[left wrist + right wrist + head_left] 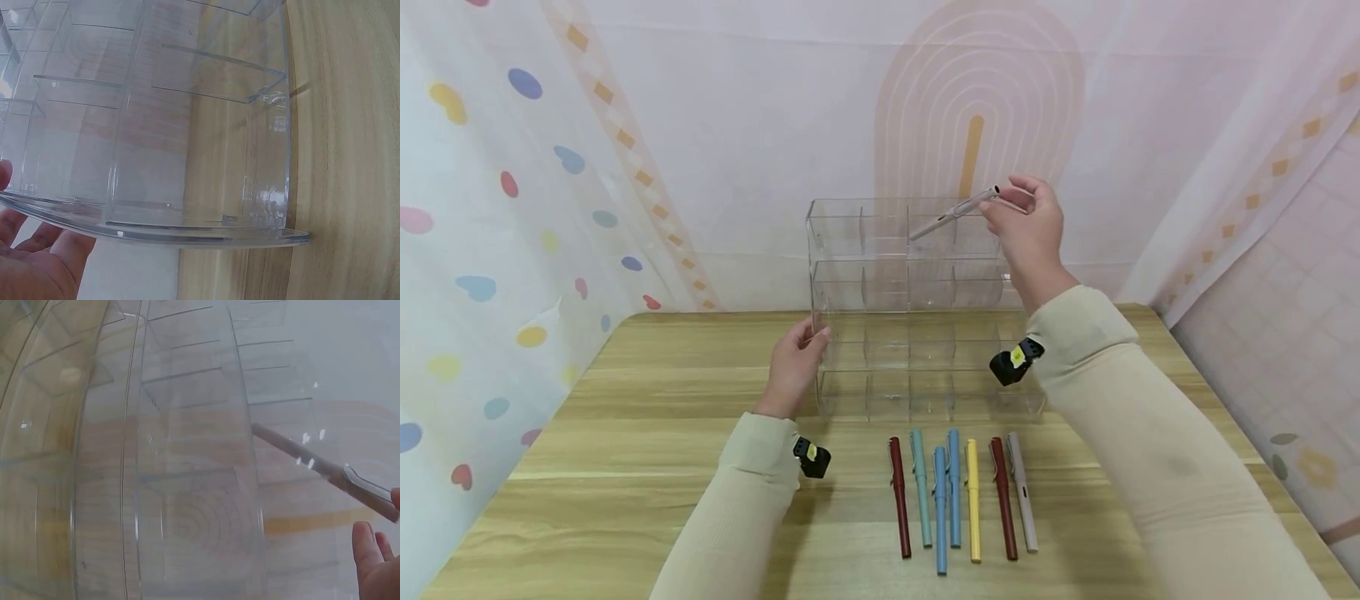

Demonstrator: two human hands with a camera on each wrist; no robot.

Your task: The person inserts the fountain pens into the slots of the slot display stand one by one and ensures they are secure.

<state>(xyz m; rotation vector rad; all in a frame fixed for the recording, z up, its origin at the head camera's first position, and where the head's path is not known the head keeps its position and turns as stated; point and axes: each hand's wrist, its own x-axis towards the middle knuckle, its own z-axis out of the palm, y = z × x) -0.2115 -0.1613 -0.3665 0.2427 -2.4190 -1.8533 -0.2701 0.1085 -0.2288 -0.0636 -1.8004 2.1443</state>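
Grey pen at top tier of clear rack

The grey pen (953, 213) slants at the top tier, its lower end toward the compartments; whether that end is inside one cannot be told. Right hand (1028, 229): thumb and fingers pinch the pen's upper end. Clear rack (887, 259) stands upright, four tiers, divided into compartments. Left hand (796, 362): thumb and fingers clamped on its left side wall. In front, on the wood-grain table (587, 417), seven pens lie in a row, left to right: dark red (900, 500), teal, blue, blue, yellow, dark red, grey. Behind: patterned cloth (737, 125). A black camera (812, 458) sits at the left wrist.
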